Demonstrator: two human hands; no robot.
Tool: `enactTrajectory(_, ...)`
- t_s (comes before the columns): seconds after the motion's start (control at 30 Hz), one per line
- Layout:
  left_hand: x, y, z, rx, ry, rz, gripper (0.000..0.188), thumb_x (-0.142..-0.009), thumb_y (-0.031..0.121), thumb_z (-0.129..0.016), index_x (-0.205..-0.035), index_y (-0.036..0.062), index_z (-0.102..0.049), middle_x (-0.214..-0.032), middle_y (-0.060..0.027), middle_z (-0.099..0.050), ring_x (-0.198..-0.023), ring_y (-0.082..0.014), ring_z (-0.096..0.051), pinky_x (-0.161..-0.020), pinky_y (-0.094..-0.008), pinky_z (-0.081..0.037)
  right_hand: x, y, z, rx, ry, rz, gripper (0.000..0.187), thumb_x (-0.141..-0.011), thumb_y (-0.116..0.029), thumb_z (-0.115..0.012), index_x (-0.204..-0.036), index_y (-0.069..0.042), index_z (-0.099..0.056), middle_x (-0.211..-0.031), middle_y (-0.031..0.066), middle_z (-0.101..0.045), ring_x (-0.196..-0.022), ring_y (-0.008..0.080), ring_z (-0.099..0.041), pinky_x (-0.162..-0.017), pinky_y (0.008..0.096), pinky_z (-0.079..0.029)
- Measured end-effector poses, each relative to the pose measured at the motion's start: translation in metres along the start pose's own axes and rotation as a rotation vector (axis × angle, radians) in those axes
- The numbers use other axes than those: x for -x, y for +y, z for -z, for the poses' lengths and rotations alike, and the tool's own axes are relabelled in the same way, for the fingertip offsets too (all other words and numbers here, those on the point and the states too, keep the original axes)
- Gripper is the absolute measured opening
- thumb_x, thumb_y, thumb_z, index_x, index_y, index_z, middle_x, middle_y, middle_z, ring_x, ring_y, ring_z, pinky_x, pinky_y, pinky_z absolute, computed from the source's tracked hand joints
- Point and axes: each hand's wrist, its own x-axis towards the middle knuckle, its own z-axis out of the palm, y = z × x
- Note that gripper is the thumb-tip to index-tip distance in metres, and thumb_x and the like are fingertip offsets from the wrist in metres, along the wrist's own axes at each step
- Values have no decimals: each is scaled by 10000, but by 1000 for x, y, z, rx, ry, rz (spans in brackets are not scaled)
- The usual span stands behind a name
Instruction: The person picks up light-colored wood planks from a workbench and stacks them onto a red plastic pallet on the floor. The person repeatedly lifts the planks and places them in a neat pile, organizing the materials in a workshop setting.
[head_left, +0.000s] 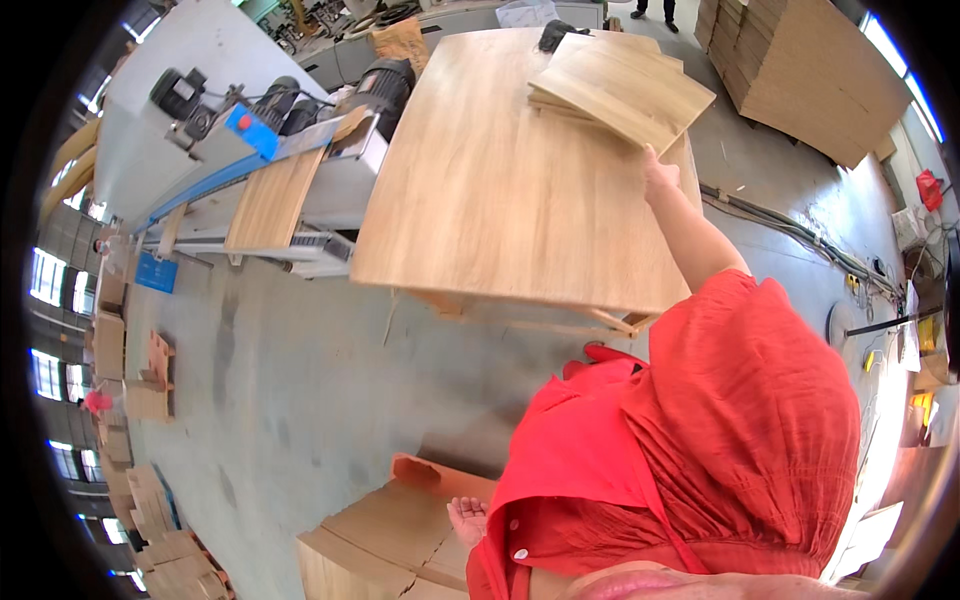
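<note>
My right hand [660, 180] reaches out to the far right of the wooden table [500, 190]. Its fingers are closed on the near corner of a pale wood-grain panel [630, 88], the top one of a small stack. This panel lies turned at an angle over the others [560, 108]. Down by my body, my left hand [468, 520] is half curled with its fingers apart, and nothing shows in it. Below that hand is a brown cardboard sheet [400, 520], on top of what looks like a wood-coloured stack.
Left of the table stands a machine with motors [385, 90] and a blue control box [252, 132]; a wooden panel [275, 200] lies on its bed. Tall stacked boards [800, 70] stand at the back right. Cables [800, 235] run along the floor, and a person's legs [655, 12] show behind.
</note>
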Motion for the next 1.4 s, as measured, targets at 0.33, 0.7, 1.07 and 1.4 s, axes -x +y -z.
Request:
enactTrajectory(0.33, 54, -67, -289, -316, -193, 62, 323, -915, 320, -565, -1157, 114, -507, -905, -8, -587, -809, -152, -561, -713, -296, -462, -143, 27, 26, -477, -634, -143, 361, -844, -214, -678, -1133, -83, -506, -970, 57, -597, -751, 177, -580, -576, 326, -486)
enactTrajectory(0.7, 91, -98, -308, -438, -252, 35, 347, -915, 283, -566, -1192, 86, -494, -910, -40, -598, -815, -158, -573, -720, -300, -471, -86, 34, 109, -752, -913, -222, 434, -880, -196, -554, -1258, -10, -450, -1229, 102, -555, -1114, 256, -544, -941, 407, -452)
enactTrajectory(1.07, 134, -115, -145, -149, -34, -105, 330, -892, 326, -603, -1114, 92, -536, -880, -25, -601, -757, -106, -567, -658, -241, -455, 140, -13, 88, -409, -1585, -295, 477, -870, -219, -528, -1287, -6, -438, -1243, 129, -534, -1124, 277, -524, -951, 414, -439)
enactTrajectory(1.4, 237, -170, -1, 266, 395, -334, 194, -896, 266, -581, -987, 96, -573, -788, -25, -596, -675, -96, -554, -604, -223, -458, 437, 114, 80, 151, -2046, -567, 477, -854, -207, -525, -1267, 14, -436, -1208, 147, -557, -1078, 300, -561, -912, 437, -474)
